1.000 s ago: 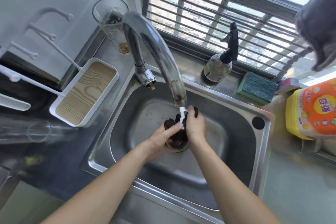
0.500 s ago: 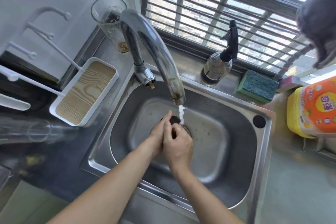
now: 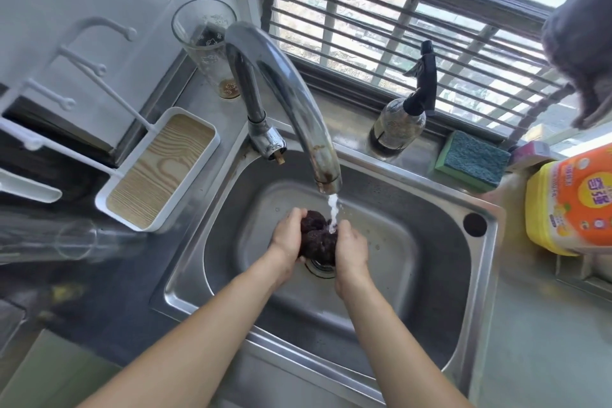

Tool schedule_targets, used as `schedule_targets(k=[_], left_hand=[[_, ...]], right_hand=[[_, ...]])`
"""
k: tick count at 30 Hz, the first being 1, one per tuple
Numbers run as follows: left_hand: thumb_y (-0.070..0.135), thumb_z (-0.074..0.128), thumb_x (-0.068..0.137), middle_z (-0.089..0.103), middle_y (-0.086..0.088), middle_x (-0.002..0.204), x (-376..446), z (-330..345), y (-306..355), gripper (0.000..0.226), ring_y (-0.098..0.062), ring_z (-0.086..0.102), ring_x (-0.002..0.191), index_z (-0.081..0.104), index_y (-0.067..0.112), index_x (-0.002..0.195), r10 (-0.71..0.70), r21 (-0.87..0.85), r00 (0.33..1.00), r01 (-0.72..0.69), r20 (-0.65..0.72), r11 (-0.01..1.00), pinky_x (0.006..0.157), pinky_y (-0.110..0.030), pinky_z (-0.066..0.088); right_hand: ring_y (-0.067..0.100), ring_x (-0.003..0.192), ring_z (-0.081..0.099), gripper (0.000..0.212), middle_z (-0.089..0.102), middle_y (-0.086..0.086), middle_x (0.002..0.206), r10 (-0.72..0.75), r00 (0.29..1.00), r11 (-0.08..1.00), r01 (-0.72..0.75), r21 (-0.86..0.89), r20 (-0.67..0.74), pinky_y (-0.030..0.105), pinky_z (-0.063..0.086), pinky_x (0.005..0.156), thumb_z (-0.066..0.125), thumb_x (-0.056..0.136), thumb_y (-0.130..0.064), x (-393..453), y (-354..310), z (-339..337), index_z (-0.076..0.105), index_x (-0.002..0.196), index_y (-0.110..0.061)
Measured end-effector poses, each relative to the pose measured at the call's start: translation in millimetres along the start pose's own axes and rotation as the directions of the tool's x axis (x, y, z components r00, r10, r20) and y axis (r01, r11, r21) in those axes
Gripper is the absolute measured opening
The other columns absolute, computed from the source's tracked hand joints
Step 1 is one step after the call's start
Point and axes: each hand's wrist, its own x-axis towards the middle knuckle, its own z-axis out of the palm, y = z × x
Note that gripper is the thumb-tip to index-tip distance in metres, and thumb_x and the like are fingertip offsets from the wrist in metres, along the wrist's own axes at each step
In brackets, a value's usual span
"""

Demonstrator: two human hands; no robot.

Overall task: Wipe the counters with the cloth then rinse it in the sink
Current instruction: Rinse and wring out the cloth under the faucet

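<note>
While the cloth (image 3: 316, 238) is sitting bunched into a dark wad directly over the drain (image 3: 320, 266), the stream (image 3: 332, 214) from the tap (image 3: 291, 103) is striking its upper right edge. Both hands are clasping it: the left hand (image 3: 287, 242) is cupping its left side, the right hand (image 3: 351, 250) its right, fingers curling under. The wad's long axis is running roughly toward the tap. Any next squeeze likely needs the 2 hands pressing inward, low in the sink (image 3: 430, 275).

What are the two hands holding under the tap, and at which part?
The dark, wet, bunched cloth: the left hand grips its left side, the right hand its right side.
</note>
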Motion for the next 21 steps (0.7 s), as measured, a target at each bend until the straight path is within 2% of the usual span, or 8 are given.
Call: schedule_targets(k=[3, 5, 7, 10, 13, 16, 19, 21], left_hand=[[0.04, 0.042, 0.098, 0.066, -0.013, 0.11, 10.3, -8.2, -1.8, 0.028, -0.035, 0.068, 0.092, 0.058, 0.02, 0.106, 0.033, -0.046, 0.995, -0.037, -0.092, 0.998, 0.046, -0.027, 0.05], [0.052, 0.04, 0.099, 0.065, -0.012, 0.114, 9.2, -5.5, -4.3, 0.037, -0.034, 0.068, 0.096, 0.058, 0.023, 0.113, 0.038, -0.016, 0.993, -0.04, -0.107, 0.999, 0.047, -0.027, 0.052], [0.066, 0.036, 0.096, 0.073, -0.011, 0.106, 4.9, -0.8, -7.9, 0.056, -0.024, 0.07, 0.089, 0.07, 0.022, 0.104, -0.019, -0.036, 0.999, 0.018, -0.031, 0.999, 0.054, -0.027, 0.054], [0.054, 0.038, 0.101, 0.072, -0.001, 0.066, -11.6, 7.4, -11.3, 0.07, -0.011, 0.066, 0.06, 0.074, 0.015, 0.056, -0.122, -0.125, 0.98, 0.142, 0.157, 0.982, 0.059, -0.022, 0.051], [0.045, 0.057, 0.087, 0.062, 0.003, 0.055, -23.6, 5.9, -16.8, 0.044, -0.012, 0.057, 0.047, 0.065, 0.015, 0.056, -0.094, 0.06, 0.983, 0.085, 0.16, 0.995, 0.045, -0.019, 0.04], [0.045, 0.054, 0.075, 0.053, 0.002, 0.05, -26.4, 7.3, -14.7, 0.033, -0.012, 0.047, 0.039, 0.058, 0.017, 0.057, -0.085, 0.128, 0.973, 0.058, 0.215, 0.99, 0.04, -0.016, 0.029], [0.034, 0.06, 0.093, 0.062, -0.002, 0.06, -11.9, 6.6, 1.6, 0.037, -0.012, 0.057, 0.046, 0.062, 0.012, 0.063, -0.077, 0.014, 0.996, 0.076, 0.053, 0.997, 0.04, -0.016, 0.04], [0.029, 0.06, 0.096, 0.06, 0.001, 0.053, -4.0, 3.6, 6.7, 0.037, -0.009, 0.055, 0.04, 0.058, 0.012, 0.064, -0.095, -0.023, 0.995, 0.095, 0.004, 0.995, 0.039, -0.014, 0.04]], right_hand=[[0.023, 0.084, 0.066, 0.029, 0.073, -0.007, 0.08, -0.139, 0.957, 0.99, 0.128, -0.059, -0.254, 0.038, 0.055, 0.083, 0.045, 0.082, -0.037, -7.0, 3.7, -12.1, 0.072, 0.08, -0.027], [0.021, 0.093, 0.065, 0.031, 0.073, -0.006, 0.092, -0.229, 0.936, 0.973, 0.216, -0.076, -0.267, 0.034, 0.051, 0.089, 0.044, 0.086, -0.033, -18.2, 5.1, -9.1, 0.073, 0.095, -0.025], [0.02, 0.093, 0.062, 0.03, 0.068, -0.004, 0.095, -0.397, 0.906, 0.914, 0.377, -0.149, -0.146, 0.03, 0.046, 0.086, 0.044, 0.086, -0.034, -34.4, 11.9, 4.7, 0.069, 0.097, -0.022], [0.023, 0.083, 0.057, 0.025, 0.058, 0.001, 0.087, -0.556, 0.828, 0.799, 0.509, -0.32, -0.072, 0.029, 0.038, 0.076, 0.051, 0.089, -0.042, -39.1, 17.2, 19.3, 0.06, 0.086, -0.019], [0.034, 0.083, 0.063, 0.037, 0.07, 0.01, 0.082, -0.464, 0.875, 0.852, 0.397, -0.341, -0.142, 0.038, 0.044, 0.074, 0.05, 0.097, -0.045, -3.2, -0.7, 10.9, 0.064, 0.079, -0.015], [0.041, 0.094, 0.066, 0.042, 0.075, 0.018, 0.091, -0.282, 0.934, 0.937, 0.219, -0.272, -0.217, 0.039, 0.045, 0.079, 0.047, 0.098, -0.04, 15.1, -18.1, 1.1, 0.073, 0.085, -0.01], [0.037, 0.075, 0.061, 0.037, 0.07, 0.017, 0.076, -0.467, 0.873, 0.847, 0.398, -0.352, -0.138, 0.039, 0.038, 0.067, 0.048, 0.091, -0.035, -23.3, -6.9, 19.0, 0.065, 0.072, -0.007], [0.03, 0.063, 0.051, 0.032, 0.066, 0.014, 0.068, -0.591, 0.806, 0.754, 0.535, -0.38, -0.038, 0.037, 0.029, 0.064, 0.049, 0.087, -0.031, -52.5, 4.9, 26.6, 0.059, 0.066, -0.009]])
